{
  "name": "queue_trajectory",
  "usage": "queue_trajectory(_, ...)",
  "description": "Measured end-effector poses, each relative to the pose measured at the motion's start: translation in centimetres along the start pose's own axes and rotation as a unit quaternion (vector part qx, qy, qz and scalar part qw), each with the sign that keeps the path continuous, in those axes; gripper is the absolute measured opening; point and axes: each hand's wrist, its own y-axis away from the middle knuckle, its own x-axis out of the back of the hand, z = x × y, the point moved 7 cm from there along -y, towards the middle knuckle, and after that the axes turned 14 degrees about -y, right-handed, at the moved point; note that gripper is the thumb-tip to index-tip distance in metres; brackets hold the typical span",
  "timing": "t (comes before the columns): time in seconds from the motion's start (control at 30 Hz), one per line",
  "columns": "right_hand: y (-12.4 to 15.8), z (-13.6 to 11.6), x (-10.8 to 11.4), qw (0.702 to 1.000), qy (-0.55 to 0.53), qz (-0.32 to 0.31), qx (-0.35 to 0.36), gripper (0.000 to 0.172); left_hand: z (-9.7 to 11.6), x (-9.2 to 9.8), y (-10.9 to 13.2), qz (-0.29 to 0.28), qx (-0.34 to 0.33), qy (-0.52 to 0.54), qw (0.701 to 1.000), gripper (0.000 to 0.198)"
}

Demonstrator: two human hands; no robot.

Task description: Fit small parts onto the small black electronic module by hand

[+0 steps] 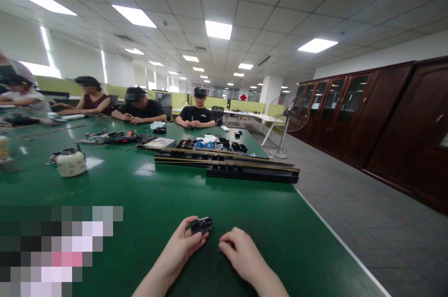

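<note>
Between the thumb and fingers of my left hand (185, 243) is a small black plastic part (203, 225) with fine detail on its upper side; its exact kind does not show. My right hand (242, 251) is just to the right of it, apart from the part, with thumb and fingertips pinched together. A tiny dark edge shows at those fingertips, too small to name. Both hands are above the near part of the green table (140, 208).
Long black rails (252, 175) with thin brass-coloured rods lie across the table ahead. Behind them are black and blue bins (205, 144). A white jar (72, 162) stands left, near scattered tools (121, 138). Several people sit around the far side. A fan (287, 115) stands beyond the right edge.
</note>
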Motion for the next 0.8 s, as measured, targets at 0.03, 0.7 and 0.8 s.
queue_trajectory(0.03,0.0,0.2,0.2,1.000,-0.004,0.003,0.000,0.022,0.1,0.1,0.1,0.006,-0.002,-0.003,1.000,0.049)
queue_trajectory(0.7,-0.5,1.8,0.7,0.989,-0.139,0.033,-0.043,0.027,1.1,1.3,2.9,-0.044,0.006,-0.017,0.999,0.052)
queue_trajectory(0.8,-0.8,0.3,0.7,0.986,-0.164,0.017,-0.030,0.025,1.2,1.2,3.1,-0.056,0.000,-0.018,0.998,0.051)
